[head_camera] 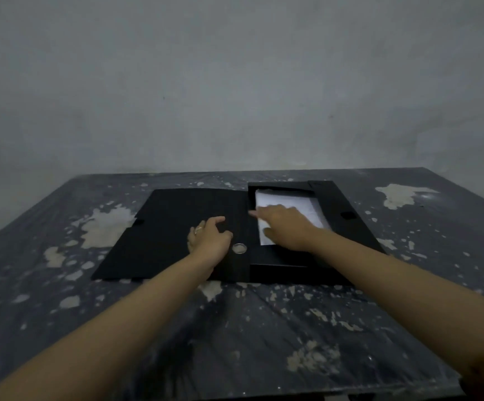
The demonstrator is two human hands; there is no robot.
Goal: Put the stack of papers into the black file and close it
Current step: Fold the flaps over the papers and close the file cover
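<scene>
A: Can you read any label or print on the black file (pixel 177 227)?

B: No. It is plain matte black, and any marks on the stack of papers (pixel 287 202) are too faint to read.

A: What is under it?

B: A dark counter (pixel 263 328), its coating scratched and flaked off in pale patches, set against a bare grey wall (pixel 235 82). The light is dim.

A: Where do the papers sit?

B: The file lies open and flat. Its cover spreads to your left; the white sheets lie inside the shallow box tray on the right half. A round metal-rimmed finger hole (pixel 239 248) sits in the ribbed spine.

A: And your hands?

B: Your left hand (pixel 210 237), a ring on one finger, rests on the cover beside the spine with fingers curled and nothing gripped. Your right hand (pixel 285 227) lies flat with fingers spread, pressing on the papers.
</scene>
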